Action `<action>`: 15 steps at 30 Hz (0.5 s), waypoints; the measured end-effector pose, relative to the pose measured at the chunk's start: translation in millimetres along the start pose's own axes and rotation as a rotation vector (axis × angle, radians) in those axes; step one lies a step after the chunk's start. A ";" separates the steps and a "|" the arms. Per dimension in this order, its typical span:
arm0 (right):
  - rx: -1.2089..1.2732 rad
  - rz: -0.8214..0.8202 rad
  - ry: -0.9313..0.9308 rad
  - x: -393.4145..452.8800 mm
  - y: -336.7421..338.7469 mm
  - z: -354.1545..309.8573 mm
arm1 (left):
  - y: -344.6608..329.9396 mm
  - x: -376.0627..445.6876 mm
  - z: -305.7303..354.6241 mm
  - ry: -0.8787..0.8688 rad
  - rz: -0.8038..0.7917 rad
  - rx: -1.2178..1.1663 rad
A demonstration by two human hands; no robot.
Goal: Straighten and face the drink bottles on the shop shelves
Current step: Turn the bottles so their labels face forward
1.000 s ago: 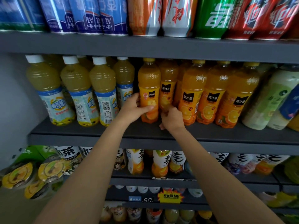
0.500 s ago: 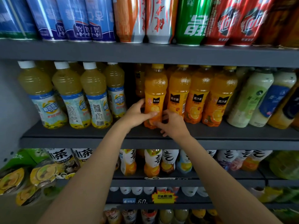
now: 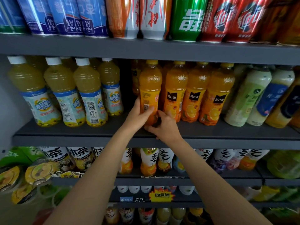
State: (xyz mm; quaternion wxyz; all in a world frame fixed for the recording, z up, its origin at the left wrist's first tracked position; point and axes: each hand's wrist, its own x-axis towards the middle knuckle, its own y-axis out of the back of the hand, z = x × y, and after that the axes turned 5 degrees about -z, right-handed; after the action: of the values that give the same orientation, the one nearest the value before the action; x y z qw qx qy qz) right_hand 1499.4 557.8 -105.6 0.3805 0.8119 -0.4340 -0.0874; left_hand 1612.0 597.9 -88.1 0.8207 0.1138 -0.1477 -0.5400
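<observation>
An orange juice bottle stands at the left end of a row of like bottles on the middle grey shelf. Its label shows the barcode side, not the black logo that its neighbours show. My left hand grips its lower left side with the thumb across the front. From the right, my right hand curls round its base, fingers against the bottom. Another orange bottle stands behind it in the dark gap.
Pale yellow bottles with white caps fill the shelf's left part, and green and blue labelled bottles lean at the right. Cans line the shelf above. Tea and juice bottles stand on the lower shelves.
The held orange bottle has turned so its barcode side faces out instead of its fruit picture. Both hands stay on its lower part, and the view has shifted right and slightly up.
</observation>
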 end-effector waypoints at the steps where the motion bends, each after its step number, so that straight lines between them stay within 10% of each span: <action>1: -0.019 0.024 -0.014 1.1 -2.8 -0.7 | 5.2 -2.8 -2.0 -0.012 -0.034 -0.044; 15: 0.200 0.126 -0.037 -2.5 -7.6 6.8 | 10.3 0.9 -20.9 0.038 -0.064 -0.150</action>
State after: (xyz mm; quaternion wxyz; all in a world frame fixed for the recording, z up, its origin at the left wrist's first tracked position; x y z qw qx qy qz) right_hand 1499.5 558.6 -116.0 0.2941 0.8152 -0.4978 -0.0345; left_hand 1628.8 601.7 -103.9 0.8118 0.0668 -0.0877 -0.5734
